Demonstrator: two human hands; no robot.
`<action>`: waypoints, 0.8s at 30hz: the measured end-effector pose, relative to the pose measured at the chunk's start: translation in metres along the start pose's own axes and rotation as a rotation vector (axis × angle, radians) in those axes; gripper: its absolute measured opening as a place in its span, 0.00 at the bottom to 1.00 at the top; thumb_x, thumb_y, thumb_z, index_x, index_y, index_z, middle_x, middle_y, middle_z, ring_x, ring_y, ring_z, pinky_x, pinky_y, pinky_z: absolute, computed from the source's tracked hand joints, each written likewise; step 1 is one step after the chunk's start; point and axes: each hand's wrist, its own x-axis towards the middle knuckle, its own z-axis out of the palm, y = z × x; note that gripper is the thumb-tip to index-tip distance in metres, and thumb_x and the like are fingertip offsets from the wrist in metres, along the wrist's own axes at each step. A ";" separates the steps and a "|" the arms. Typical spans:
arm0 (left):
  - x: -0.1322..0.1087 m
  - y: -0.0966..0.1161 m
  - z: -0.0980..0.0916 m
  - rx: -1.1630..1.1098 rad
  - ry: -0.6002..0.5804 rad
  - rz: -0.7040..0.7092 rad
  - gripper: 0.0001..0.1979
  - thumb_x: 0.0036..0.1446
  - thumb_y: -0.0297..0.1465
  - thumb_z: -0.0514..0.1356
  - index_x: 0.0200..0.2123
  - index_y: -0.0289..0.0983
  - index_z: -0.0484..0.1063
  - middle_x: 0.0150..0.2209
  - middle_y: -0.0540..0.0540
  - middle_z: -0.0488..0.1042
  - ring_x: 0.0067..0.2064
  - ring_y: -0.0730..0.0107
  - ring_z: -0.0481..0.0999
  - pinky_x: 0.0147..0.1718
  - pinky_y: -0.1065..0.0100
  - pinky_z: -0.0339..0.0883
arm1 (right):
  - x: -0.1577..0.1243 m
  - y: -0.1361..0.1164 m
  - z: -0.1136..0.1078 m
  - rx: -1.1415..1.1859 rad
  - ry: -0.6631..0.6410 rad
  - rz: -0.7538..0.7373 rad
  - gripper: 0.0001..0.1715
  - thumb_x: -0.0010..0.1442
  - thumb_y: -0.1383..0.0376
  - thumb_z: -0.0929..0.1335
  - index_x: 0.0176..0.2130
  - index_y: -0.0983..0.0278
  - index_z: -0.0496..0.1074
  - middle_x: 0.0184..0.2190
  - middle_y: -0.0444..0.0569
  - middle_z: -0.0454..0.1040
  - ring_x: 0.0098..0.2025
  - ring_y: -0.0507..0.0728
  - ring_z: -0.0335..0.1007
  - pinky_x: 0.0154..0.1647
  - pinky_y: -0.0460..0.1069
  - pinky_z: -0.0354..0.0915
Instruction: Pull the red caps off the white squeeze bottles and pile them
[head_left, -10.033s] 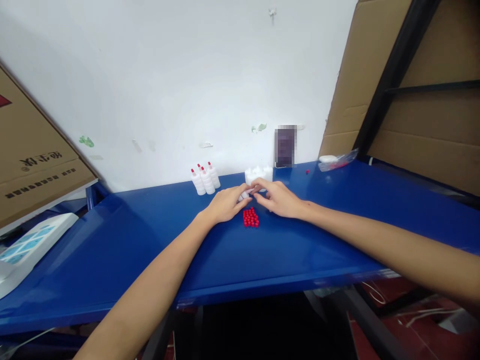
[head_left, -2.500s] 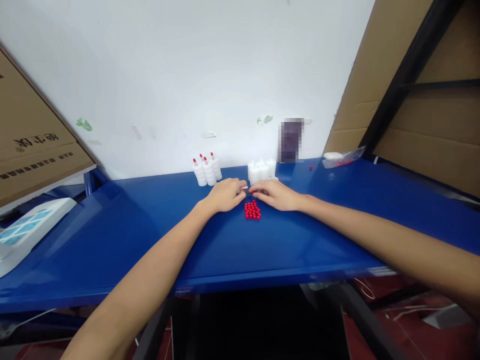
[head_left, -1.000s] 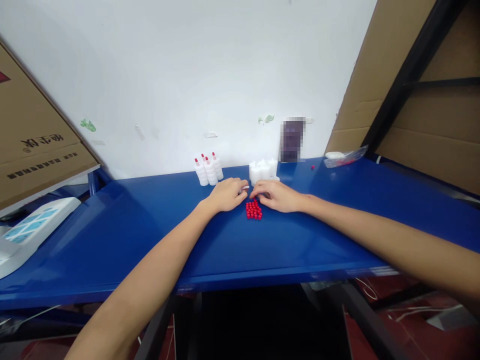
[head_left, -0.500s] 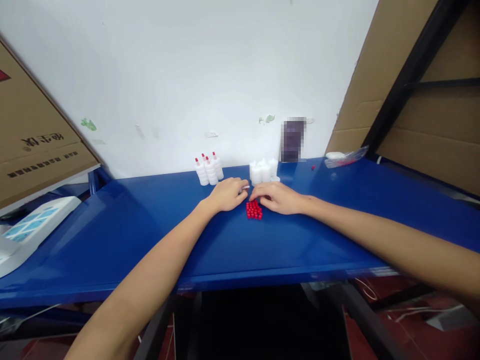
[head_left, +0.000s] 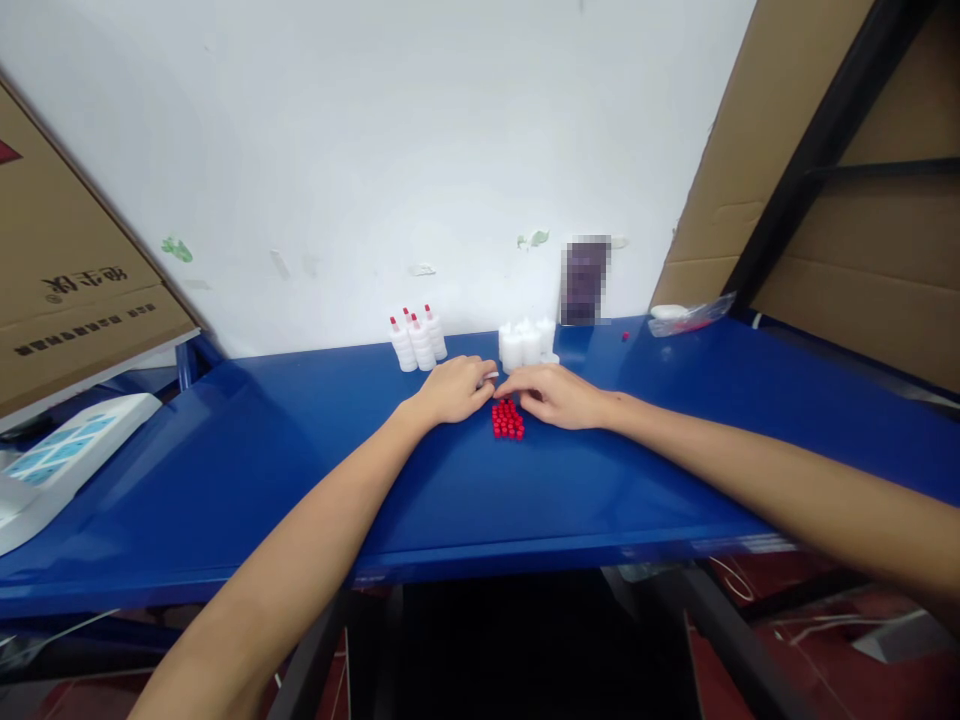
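Note:
My left hand (head_left: pixel 455 389) rests on the blue table with its fingers curled. A small white piece (head_left: pixel 490 376) shows at its fingertips; most of it is hidden, and its kind does not show. Just right of it, my right hand (head_left: pixel 556 394) hangs over the edge of a cluster of small red caps (head_left: pixel 508 420). Its index finger reaches out toward the left hand, with the thumb apart beneath. I see nothing held in it. Behind my left hand, several white squeeze bottles (head_left: pixel 417 343) stand upright with red tips. Behind my right hand is a group of white bottles (head_left: pixel 525 345) without red tips.
The blue table (head_left: pixel 300 480) meets a white wall. At the back right lie a loose red cap (head_left: pixel 625 336) and a clear plastic bag (head_left: pixel 691 317). A dark blurred rectangle (head_left: pixel 585 280) leans there. A white device (head_left: pixel 71 455) and a cardboard box (head_left: pixel 82 270) are at left.
The index finger of my right hand has shifted slightly left and straightened, away from the caps toward my left hand. My left hand has stayed in place.

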 end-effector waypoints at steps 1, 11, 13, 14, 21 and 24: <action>0.000 0.000 0.000 -0.001 -0.002 -0.001 0.13 0.66 0.35 0.48 0.40 0.39 0.72 0.39 0.42 0.76 0.41 0.55 0.75 0.38 0.60 0.66 | 0.000 0.000 0.000 -0.005 0.003 0.003 0.26 0.60 0.76 0.62 0.52 0.61 0.79 0.46 0.51 0.81 0.45 0.59 0.78 0.49 0.55 0.71; 0.001 -0.001 0.002 -0.003 0.006 0.008 0.13 0.65 0.34 0.48 0.38 0.38 0.71 0.38 0.42 0.76 0.40 0.56 0.75 0.37 0.60 0.64 | 0.001 0.001 0.001 -0.010 -0.024 0.024 0.23 0.61 0.75 0.63 0.50 0.62 0.78 0.46 0.52 0.81 0.47 0.59 0.78 0.51 0.55 0.71; 0.001 -0.001 0.002 0.005 0.007 0.010 0.12 0.65 0.34 0.48 0.39 0.38 0.71 0.38 0.42 0.76 0.40 0.56 0.75 0.37 0.60 0.64 | 0.002 0.001 0.000 -0.005 -0.031 0.014 0.22 0.61 0.75 0.62 0.49 0.63 0.78 0.46 0.52 0.81 0.47 0.59 0.78 0.51 0.55 0.71; 0.001 -0.001 0.002 0.010 0.007 0.010 0.12 0.65 0.34 0.48 0.39 0.38 0.71 0.38 0.42 0.76 0.40 0.56 0.75 0.37 0.60 0.64 | 0.002 0.000 0.000 -0.003 -0.033 0.009 0.22 0.61 0.75 0.62 0.48 0.63 0.78 0.46 0.51 0.81 0.46 0.59 0.78 0.50 0.55 0.71; 0.000 0.000 0.001 0.013 0.006 0.008 0.12 0.65 0.33 0.48 0.38 0.38 0.70 0.38 0.42 0.76 0.40 0.56 0.75 0.36 0.60 0.63 | 0.002 -0.001 -0.002 -0.007 -0.031 0.009 0.21 0.61 0.76 0.62 0.46 0.62 0.78 0.45 0.50 0.82 0.45 0.58 0.78 0.49 0.53 0.71; 0.000 -0.001 0.002 0.010 0.008 0.008 0.11 0.65 0.33 0.49 0.38 0.38 0.70 0.38 0.42 0.76 0.40 0.56 0.75 0.36 0.60 0.63 | 0.002 -0.001 -0.001 -0.014 -0.029 0.020 0.21 0.61 0.76 0.62 0.46 0.62 0.78 0.45 0.49 0.82 0.45 0.57 0.79 0.48 0.53 0.71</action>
